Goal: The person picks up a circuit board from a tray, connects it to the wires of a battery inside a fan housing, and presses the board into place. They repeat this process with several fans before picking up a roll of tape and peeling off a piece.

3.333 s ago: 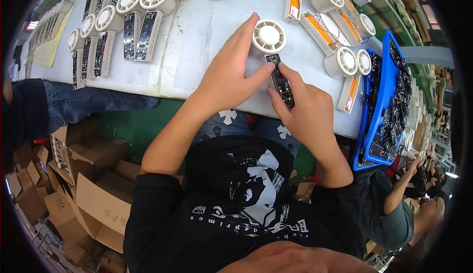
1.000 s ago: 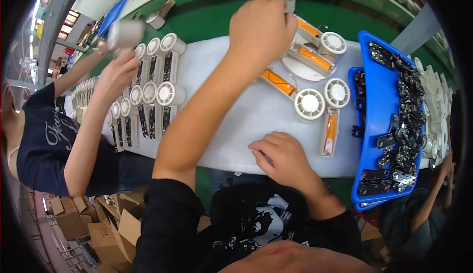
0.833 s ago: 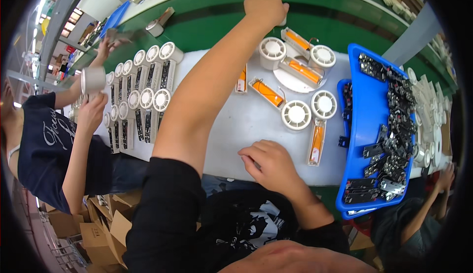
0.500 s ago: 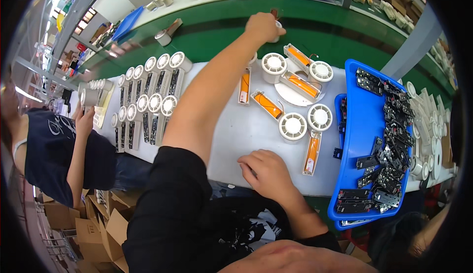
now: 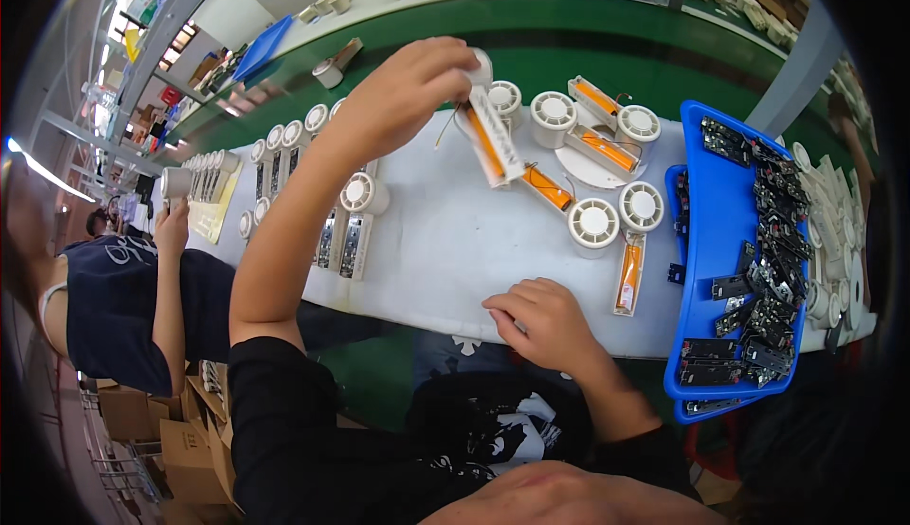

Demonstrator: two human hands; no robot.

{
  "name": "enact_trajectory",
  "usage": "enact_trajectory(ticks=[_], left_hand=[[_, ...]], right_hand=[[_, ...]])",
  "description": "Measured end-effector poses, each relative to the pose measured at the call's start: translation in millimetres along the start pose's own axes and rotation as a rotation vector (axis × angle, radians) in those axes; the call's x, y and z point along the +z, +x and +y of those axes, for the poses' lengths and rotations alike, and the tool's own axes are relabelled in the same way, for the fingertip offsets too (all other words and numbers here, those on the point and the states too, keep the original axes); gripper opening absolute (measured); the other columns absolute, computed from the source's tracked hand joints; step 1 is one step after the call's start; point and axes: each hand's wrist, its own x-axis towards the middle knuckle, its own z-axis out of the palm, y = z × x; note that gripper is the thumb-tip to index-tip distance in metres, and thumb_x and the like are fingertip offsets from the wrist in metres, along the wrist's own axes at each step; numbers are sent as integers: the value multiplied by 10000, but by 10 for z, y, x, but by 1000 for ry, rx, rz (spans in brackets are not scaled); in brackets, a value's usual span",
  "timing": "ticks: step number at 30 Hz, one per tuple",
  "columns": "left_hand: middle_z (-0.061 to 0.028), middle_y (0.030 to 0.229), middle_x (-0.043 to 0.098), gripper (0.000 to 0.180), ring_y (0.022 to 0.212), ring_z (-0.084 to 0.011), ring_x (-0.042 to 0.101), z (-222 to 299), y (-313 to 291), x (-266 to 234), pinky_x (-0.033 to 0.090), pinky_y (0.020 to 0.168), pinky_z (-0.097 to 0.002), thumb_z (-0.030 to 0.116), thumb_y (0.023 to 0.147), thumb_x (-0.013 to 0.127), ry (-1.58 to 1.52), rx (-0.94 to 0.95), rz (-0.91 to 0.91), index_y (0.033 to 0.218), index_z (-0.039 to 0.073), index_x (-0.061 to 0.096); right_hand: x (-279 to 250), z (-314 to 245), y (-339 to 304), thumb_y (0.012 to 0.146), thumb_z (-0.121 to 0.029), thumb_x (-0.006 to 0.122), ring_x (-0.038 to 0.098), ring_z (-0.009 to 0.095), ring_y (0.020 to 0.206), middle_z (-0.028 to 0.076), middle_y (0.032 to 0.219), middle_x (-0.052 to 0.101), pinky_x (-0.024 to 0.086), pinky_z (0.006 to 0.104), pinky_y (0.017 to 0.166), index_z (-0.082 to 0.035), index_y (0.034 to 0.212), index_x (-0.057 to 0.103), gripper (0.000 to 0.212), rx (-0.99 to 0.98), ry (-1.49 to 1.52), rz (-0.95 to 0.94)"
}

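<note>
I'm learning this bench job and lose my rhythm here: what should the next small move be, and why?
Probably draw the left hand in, bringing the white unit with the orange insert toward the right hand. The left hand grips it beside other white units, while the right hand waits by the table's near edge.

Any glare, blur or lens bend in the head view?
All in the head view: the white table looks bowed along its near edge; the light strip at far left looks blown out; black swallows the corners; the orange-and-white unit in the left hand looks slightly soft.
</note>
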Motion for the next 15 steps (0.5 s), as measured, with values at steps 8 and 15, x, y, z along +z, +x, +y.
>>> enact_trajectory(ticks=[8, 15], left_hand=[[-132, 1333, 603, 227, 1360, -344, 518, -199, -425, 193, 463, 1104, -449, -68, 814, 637, -68, -49, -274, 983, 57, 550], [-148, 1287, 617, 220, 1293, -362, 550, -144, -368, 519, 458, 1092, -472, -62, 817, 610, -142, -79, -291, 998, 54, 563]], right_hand=[[35, -24, 32, 867, -39, 710, 650, 288, 688, 94, 754, 672, 508, 389, 665, -44, 942, 715, 75, 21, 39, 55], [18, -23, 20, 878, -60, 714, 673, 292, 730, 97, 797, 697, 523, 398, 688, -55, 949, 709, 72, 59, 34, 6]])
